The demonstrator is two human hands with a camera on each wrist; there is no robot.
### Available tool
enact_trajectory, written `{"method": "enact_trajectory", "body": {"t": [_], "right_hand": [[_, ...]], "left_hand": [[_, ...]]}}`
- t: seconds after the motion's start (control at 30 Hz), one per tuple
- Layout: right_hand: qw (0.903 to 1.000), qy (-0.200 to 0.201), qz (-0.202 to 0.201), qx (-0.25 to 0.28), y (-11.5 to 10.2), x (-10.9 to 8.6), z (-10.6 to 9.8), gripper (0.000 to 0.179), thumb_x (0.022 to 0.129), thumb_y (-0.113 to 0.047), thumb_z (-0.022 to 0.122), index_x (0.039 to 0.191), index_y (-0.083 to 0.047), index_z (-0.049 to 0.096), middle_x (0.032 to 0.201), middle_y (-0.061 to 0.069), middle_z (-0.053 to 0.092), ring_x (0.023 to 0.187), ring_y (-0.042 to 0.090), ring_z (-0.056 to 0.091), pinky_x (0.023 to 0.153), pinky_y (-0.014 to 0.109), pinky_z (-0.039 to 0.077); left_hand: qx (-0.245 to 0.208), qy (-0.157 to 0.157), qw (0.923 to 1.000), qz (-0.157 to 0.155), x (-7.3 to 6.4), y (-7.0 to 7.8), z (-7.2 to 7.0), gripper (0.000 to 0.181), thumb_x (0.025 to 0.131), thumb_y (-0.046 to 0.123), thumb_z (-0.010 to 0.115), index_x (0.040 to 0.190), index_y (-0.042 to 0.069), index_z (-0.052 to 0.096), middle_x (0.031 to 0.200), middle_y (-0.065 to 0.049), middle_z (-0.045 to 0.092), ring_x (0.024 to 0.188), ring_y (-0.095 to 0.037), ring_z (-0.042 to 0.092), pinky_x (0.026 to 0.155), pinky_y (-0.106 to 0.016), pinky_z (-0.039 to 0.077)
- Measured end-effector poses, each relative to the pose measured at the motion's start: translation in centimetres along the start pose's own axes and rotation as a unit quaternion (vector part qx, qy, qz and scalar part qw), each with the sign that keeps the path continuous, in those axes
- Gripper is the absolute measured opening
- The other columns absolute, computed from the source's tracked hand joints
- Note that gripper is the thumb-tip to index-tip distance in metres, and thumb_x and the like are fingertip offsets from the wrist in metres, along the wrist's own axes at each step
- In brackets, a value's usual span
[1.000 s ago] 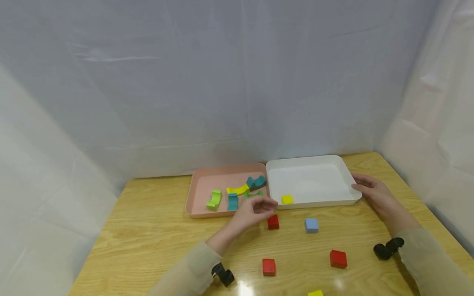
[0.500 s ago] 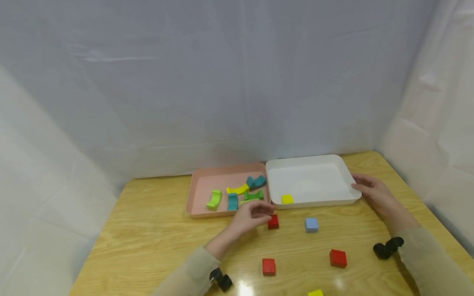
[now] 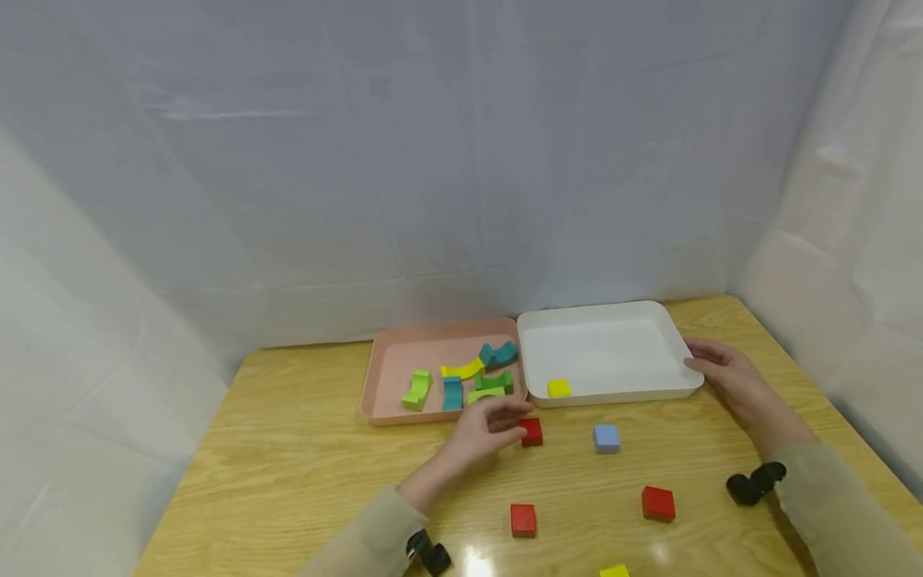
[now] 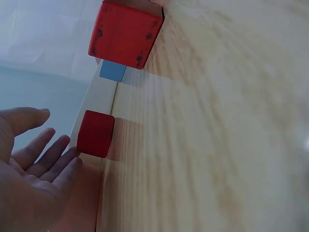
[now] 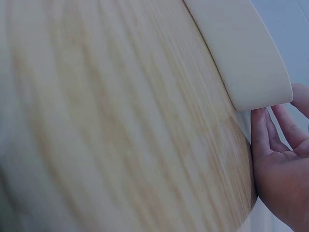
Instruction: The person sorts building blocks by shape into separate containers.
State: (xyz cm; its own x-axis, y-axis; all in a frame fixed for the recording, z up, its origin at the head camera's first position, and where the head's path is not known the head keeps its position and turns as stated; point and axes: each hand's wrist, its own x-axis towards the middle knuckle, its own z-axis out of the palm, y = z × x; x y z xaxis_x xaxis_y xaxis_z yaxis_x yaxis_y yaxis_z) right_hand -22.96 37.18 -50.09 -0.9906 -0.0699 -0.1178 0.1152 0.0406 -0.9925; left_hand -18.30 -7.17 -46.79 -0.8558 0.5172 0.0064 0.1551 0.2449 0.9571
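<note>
My left hand [image 3: 476,437] hovers over the table at the front of the pink tray [image 3: 397,357], its fingers loosely bent and holding nothing. Just beyond its fingertips sits a red block [image 3: 532,433]; in the left wrist view the fingers reach up beside this red block [image 4: 95,134], and whether they touch is unclear. At the right end of the white tray [image 3: 606,353], my right hand [image 3: 739,393] holds the rim. The right wrist view has several fingers against the outer wall of the white tray [image 5: 251,63] and one digit passing over its edge.
Several curved blocks [image 3: 453,393] lie in the pink tray. A yellow block [image 3: 559,389] is inside the white tray. On the table are a light blue block [image 3: 606,439], two more red blocks [image 3: 523,521] and a yellow block [image 3: 614,571]. A pale curtain [image 3: 461,160] stands behind.
My left hand has drawn back slightly toward me and to the left, uncovering green blocks in the pink tray. The right hand stays on the white tray.
</note>
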Motion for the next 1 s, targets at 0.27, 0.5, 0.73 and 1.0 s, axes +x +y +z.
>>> {"method": "enact_trajectory", "body": {"t": [0.27, 0.5, 0.73, 1.0], "right_hand": [[1.0, 0.002, -0.006, -0.003, 0.1, 0.0, 0.0, 0.029, 0.106, -0.01, 0.066, 0.124, -0.033, 0.066, 0.109, -0.032, 0.067, 0.1, -0.014, 0.062, 0.086, 0.006, 0.053], [1.0, 0.005, 0.001, 0.006, 0.1, -0.1, 0.0, 0.029, 0.106, -0.011, 0.066, 0.124, -0.033, 0.066, 0.109, -0.032, 0.067, 0.1, -0.014, 0.062, 0.086, 0.006, 0.053], [1.0, 0.009, 0.004, 0.001, 0.1, 0.0, 0.0, 0.03, 0.106, -0.012, 0.066, 0.131, -0.029, 0.065, 0.109, -0.033, 0.066, 0.1, -0.015, 0.062, 0.086, 0.005, 0.053], [0.9998, 0.006, 0.002, 0.02, 0.2, -0.1, 0.0, 0.03, 0.105, -0.009, 0.066, 0.121, -0.034, 0.068, 0.108, -0.031, 0.068, 0.099, -0.013, 0.063, 0.085, 0.006, 0.053]], "left_hand": [[0.011, 0.002, 0.9999, -0.007, -0.3, -0.5, 0.2, 0.04, 0.101, 0.001, 0.069, 0.14, -0.005, 0.064, 0.146, -0.025, 0.064, 0.138, -0.042, 0.06, 0.113, -0.039, 0.053], [0.011, -0.001, 0.9999, -0.012, -0.3, -0.5, 0.2, 0.041, 0.102, 0.003, 0.068, 0.142, -0.003, 0.064, 0.149, -0.022, 0.063, 0.14, -0.041, 0.059, 0.113, -0.04, 0.053], [0.011, -0.022, 0.9996, -0.011, -0.4, -0.9, 0.3, 0.042, 0.102, 0.002, 0.067, 0.143, -0.007, 0.062, 0.149, -0.027, 0.06, 0.14, -0.043, 0.058, 0.113, -0.04, 0.054], [0.012, -0.016, 0.9995, -0.025, -0.4, -1.3, 0.5, 0.04, 0.102, 0.003, 0.069, 0.141, -0.006, 0.063, 0.147, -0.027, 0.059, 0.136, -0.044, 0.061, 0.11, -0.04, 0.056]]}}
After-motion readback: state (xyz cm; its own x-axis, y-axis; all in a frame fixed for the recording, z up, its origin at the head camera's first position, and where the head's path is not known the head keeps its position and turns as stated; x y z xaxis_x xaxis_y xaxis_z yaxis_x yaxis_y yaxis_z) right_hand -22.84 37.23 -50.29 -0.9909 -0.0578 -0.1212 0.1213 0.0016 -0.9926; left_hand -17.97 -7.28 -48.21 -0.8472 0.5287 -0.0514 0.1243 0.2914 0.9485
